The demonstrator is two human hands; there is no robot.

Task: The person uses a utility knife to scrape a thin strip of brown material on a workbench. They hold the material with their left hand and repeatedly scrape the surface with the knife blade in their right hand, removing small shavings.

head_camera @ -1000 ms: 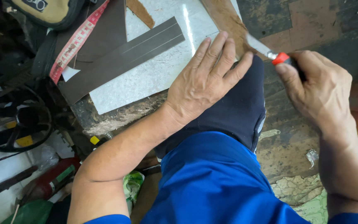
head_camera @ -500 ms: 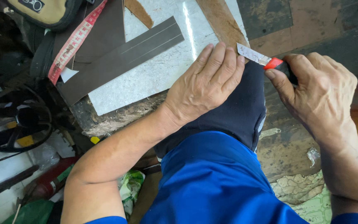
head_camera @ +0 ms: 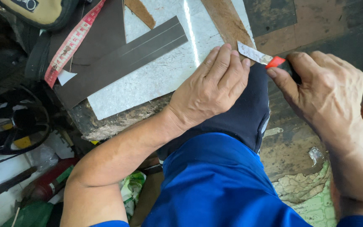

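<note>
My right hand [head_camera: 324, 90] grips a utility knife [head_camera: 262, 57] with a red and black handle, its steel blade pointing up-left. My left hand [head_camera: 213, 86] lies flat, fingers together, pressing on a brown leather strip [head_camera: 223, 19] that runs up across a pale marble slab [head_camera: 156, 73]. The blade tip sits right beside my left fingertips, on the strip's lower end. A dark navy cloth [head_camera: 244, 111] covers my knee under both hands. Dark grey strips [head_camera: 127, 59] lie side by side on the slab to the left.
A red measuring tape [head_camera: 70, 42] lies along a dark brown leather sheet [head_camera: 101, 29] at the upper left. A tan bag [head_camera: 34, 10] and black straps [head_camera: 13, 122] crowd the left side. My blue-clad leg [head_camera: 215, 185] fills the lower middle. Worn floor [head_camera: 299, 147] lies to the right.
The knife blade has drawn back down the brown strip towards me, from under my left fingers to beside my fingertips. My left hand stayed pressed in place.
</note>
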